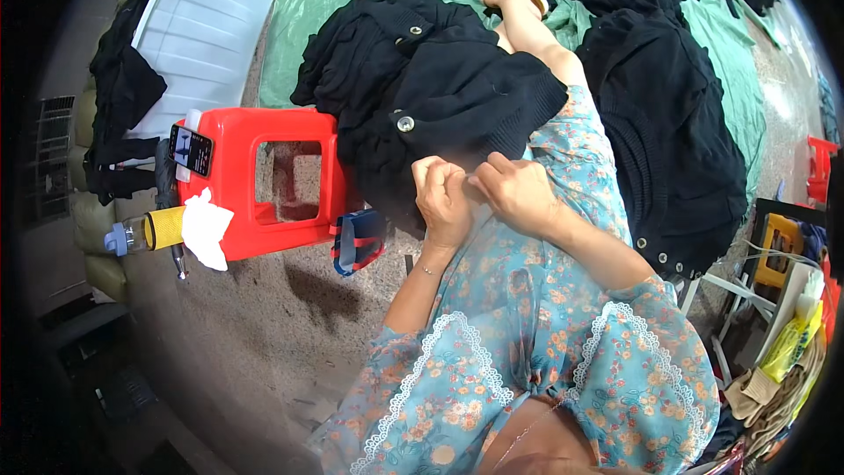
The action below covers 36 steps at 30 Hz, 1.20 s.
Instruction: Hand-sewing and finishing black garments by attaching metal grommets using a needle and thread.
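Close together over my lap, my left hand (442,202) and my right hand (517,193) are both closed, with thumbs and fingertips pinched. Whatever lies between the fingertips is too small to make out. Just beyond them a black knit garment (475,79) is heaped across my leg, its ribbed edge near my right hand. A round, shiny button (405,124) shows on the cloth a little beyond my left hand. To the right, another black knit garment (659,114) lies beside my leg, with several buttons along its near edge.
At the left stands a red plastic stool (242,127) bearing a phone (192,150), white tissue (207,227) and a bottle with a yellow sleeve (164,229). A small blue-and-red bag (359,242) is beside it. Green sheeting (294,44) covers the floor ahead; a pale plastic bin (207,26) is behind the stool.
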Tool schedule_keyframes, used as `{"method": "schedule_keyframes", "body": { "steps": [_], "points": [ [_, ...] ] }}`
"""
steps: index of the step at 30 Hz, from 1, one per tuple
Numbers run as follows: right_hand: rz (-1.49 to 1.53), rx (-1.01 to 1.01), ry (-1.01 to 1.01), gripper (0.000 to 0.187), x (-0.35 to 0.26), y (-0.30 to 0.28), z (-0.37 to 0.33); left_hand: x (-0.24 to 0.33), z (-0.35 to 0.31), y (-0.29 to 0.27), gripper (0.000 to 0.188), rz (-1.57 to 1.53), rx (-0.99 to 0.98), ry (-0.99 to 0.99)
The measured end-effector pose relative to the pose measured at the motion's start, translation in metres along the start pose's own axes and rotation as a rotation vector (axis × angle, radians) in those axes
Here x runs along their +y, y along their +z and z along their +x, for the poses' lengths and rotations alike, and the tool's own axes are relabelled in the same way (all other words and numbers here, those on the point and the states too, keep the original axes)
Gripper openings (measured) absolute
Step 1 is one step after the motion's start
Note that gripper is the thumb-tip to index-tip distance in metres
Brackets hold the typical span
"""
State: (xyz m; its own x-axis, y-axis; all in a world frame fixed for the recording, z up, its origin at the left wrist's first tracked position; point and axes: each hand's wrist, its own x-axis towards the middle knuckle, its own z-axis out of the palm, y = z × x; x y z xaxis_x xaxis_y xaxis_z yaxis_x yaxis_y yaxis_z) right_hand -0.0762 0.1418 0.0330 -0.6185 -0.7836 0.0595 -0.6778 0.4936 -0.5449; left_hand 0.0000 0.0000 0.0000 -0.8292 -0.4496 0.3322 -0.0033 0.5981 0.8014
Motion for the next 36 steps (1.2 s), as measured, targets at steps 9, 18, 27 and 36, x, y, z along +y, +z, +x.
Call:
{"method": "schedule_keyframes", "body": {
  "steps": [9, 18, 27, 36],
  "points": [
    [0.493, 0.269, 0.375, 0.08, 0.013, -0.005, 0.011, -0.024, 0.008, -0.021, 0.027, -0.285, 0.268, -0.142],
    [0.298, 0.689, 0.289, 0.013, 0.051, -0.088, -0.022, -0.06, 0.003, -0.056, 0.016, -0.217, 0.323, -0.234],
    [-0.432, 0.83, 1.069, 0.044, 0.201, -0.164, -0.158, -0.093, 0.002, -0.044, 0.019, -0.062, 0.223, -0.265],
    [0.15, 0.472, 0.25, 0.045, 0.102, -0.031, 0.033, -0.112, 0.072, -0.021, 0.01, 0.248, 0.099, -0.013]
  ]
}}
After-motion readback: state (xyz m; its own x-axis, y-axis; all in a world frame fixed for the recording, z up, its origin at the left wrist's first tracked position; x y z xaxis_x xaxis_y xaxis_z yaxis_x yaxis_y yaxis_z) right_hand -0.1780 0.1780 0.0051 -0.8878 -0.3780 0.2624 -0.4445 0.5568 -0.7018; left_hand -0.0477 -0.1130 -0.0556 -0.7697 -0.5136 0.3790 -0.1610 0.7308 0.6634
